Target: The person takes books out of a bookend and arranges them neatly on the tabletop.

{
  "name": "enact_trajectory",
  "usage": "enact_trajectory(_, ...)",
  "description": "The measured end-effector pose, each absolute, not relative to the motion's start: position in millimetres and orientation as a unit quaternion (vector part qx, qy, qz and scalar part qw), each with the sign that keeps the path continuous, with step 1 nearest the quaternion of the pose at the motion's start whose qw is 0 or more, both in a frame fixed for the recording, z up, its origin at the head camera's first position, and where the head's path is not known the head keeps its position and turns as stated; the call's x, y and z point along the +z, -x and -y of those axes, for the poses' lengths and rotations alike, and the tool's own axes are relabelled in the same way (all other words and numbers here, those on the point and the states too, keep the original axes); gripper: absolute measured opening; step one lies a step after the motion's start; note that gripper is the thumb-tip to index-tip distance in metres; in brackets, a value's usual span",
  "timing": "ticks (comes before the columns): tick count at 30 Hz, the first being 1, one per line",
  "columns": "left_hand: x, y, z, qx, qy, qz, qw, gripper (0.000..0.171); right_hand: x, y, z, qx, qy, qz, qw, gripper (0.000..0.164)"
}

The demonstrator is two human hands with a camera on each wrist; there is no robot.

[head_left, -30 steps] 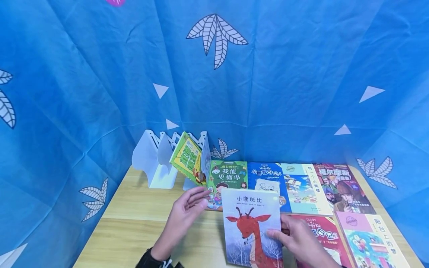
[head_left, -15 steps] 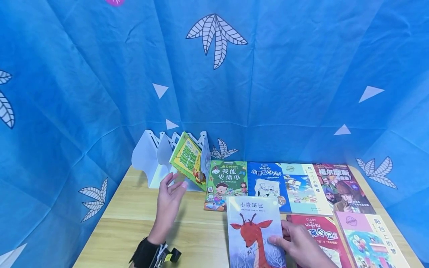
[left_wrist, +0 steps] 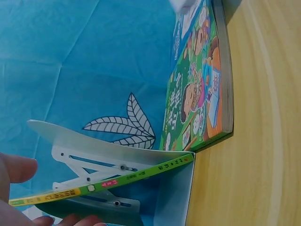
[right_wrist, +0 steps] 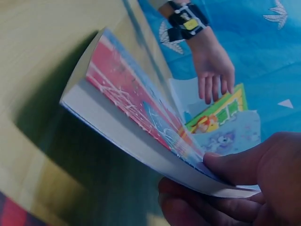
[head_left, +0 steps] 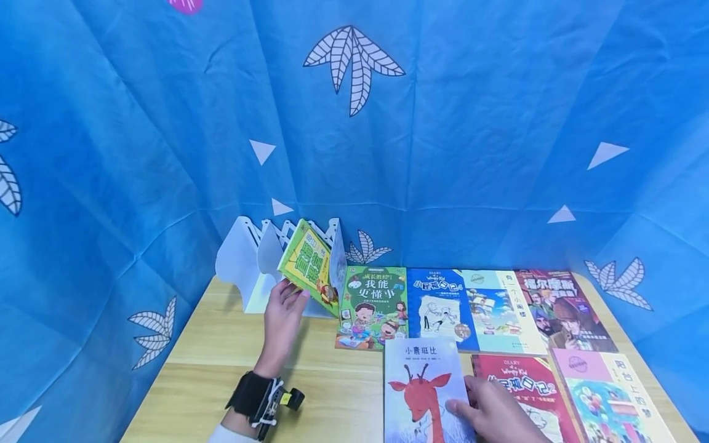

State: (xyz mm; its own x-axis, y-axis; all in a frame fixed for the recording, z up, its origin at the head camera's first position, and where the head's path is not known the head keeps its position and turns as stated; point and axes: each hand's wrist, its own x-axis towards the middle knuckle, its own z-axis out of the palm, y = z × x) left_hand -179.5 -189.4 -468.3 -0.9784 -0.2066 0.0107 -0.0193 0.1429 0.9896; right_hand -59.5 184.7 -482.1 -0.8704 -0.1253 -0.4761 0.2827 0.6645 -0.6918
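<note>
My right hand (head_left: 498, 406) grips the right edge of a picture book with a red deer (head_left: 423, 394), thumb on the cover and fingers behind, above the table. In the right wrist view the book's pale page edges (right_wrist: 127, 136) face the camera. My left hand (head_left: 285, 317) is at the lower left edge of a thin green-and-yellow book (head_left: 310, 264), which leans tilted in a white expandable book rack (head_left: 238, 258). In the left wrist view the book's spine (left_wrist: 103, 184) runs between thumb and fingers, the thumb apart from it.
A green book (head_left: 373, 307), a blue diary book (head_left: 440, 307), a pale book (head_left: 498, 314) and a detective book (head_left: 570, 311) lie along the back. Nearer lie a red diary book (head_left: 526, 387) and a pink-topped book (head_left: 609, 394). A blue curtain (head_left: 443, 154) surrounds the wooden table (head_left: 194, 394).
My left hand has moved left and up from beside the deer book to the leaning green-and-yellow book. The deer book, in my right hand, has shifted lower and slightly right.
</note>
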Motion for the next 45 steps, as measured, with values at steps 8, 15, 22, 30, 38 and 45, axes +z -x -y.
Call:
enact_trajectory(8,-474,192,189,-0.640,-0.089,0.759,0.072,0.060,-491,58,-185,-0.318,-0.055,-0.915,0.243,0.053)
enact_trajectory(15,-475,197,187,-0.639,-0.084,0.762,0.065,0.058,-496,58,-190,-0.264,-0.066,-0.929,0.250,0.056)
enact_trajectory(22,-473,198,187,-0.637,-0.077,0.765,0.062,0.058,-502,56,-197,-0.275,-0.088,-0.923,0.254,0.080)
enact_trajectory(30,-473,200,184,-0.631,-0.070,0.770,0.052,0.057,-503,53,-200,-0.267,-0.095,-0.921,0.268,0.066)
enact_trajectory(38,-473,203,183,-0.630,-0.062,0.773,0.048,0.059,-501,52,-200,-0.207,-0.083,-0.942,0.252,0.068)
enact_trajectory(45,-473,205,182,-0.616,-0.056,0.783,0.057,0.058,-500,53,-203,-0.180,-0.072,-0.948,0.254,0.064)
